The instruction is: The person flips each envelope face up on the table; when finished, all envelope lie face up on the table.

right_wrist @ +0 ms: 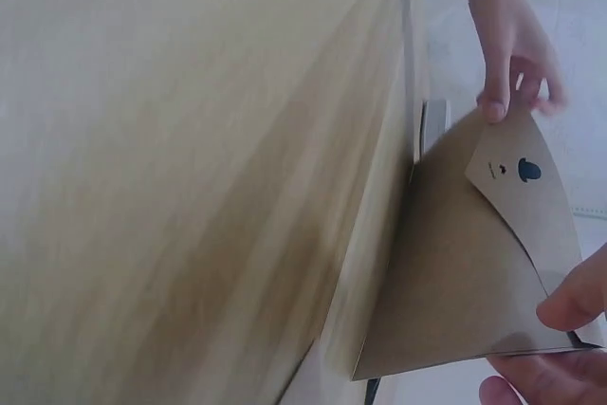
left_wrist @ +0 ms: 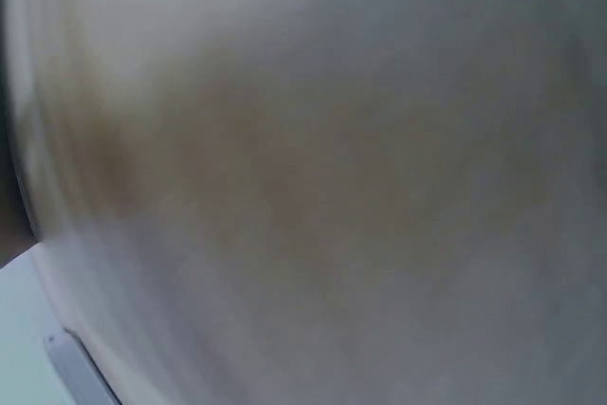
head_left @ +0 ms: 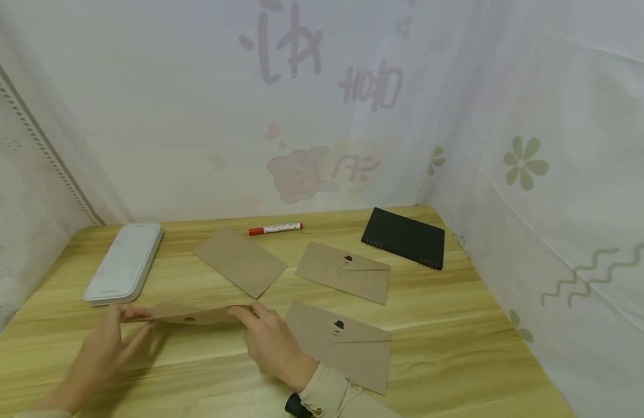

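Observation:
A brown kraft envelope (head_left: 207, 316) is held up over the near left part of the table, seen almost edge-on in the head view. My left hand (head_left: 104, 345) pinches one end between thumb and fingers, and my right hand (head_left: 274, 345) pinches the other. The right wrist view shows the envelope (right_wrist: 455, 272) slightly bowed, its flap with a black hat print facing that camera. There, the right thumb (right_wrist: 579, 296) presses on the flap side with fingers behind. The left wrist view has mostly blurred pale fabric (left_wrist: 379, 234) and no sight of the grip.
Two envelopes (head_left: 348, 273) (head_left: 342, 354) with hat prints lie right of centre, a plain-side-up one (head_left: 241, 261) behind my hands. A red marker (head_left: 276, 229) lies at the back, a black spiral notebook (head_left: 404, 238) back right, a white flat box (head_left: 125, 261) at left. Curtains (head_left: 170, 116) surround the table.

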The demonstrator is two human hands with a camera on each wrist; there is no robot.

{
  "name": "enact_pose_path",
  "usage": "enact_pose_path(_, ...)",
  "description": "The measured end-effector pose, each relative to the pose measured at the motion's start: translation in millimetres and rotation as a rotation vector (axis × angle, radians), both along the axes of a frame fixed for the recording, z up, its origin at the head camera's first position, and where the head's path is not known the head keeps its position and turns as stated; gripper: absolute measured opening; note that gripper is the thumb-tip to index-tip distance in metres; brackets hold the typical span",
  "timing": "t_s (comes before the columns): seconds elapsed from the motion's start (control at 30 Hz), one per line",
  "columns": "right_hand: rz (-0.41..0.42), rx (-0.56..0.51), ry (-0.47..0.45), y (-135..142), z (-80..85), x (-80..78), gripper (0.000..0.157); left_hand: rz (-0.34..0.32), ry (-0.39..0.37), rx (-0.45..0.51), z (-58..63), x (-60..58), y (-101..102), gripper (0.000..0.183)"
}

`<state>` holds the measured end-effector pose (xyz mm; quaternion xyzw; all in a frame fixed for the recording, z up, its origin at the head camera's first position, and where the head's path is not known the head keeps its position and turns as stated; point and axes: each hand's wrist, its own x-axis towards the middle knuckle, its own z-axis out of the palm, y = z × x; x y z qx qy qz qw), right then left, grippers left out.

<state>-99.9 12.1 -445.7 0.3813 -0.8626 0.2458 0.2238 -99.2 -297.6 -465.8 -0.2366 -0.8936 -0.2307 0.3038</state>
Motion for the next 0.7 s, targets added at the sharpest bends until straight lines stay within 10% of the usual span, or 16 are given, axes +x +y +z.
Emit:
enact_pose_path(0.33,0.004,-0.079,-0.048,6,-0.5,-4.2,0.051,-0.072,0.274,0.02,0.2,-10.8,10,0.052)
enact_pose_path(0.7,-0.009,-0.091,-0.056,9,-3.6,-8.9,0.058,-0.061,0.358,-0.045,9.1,-24.3,21,0.049)
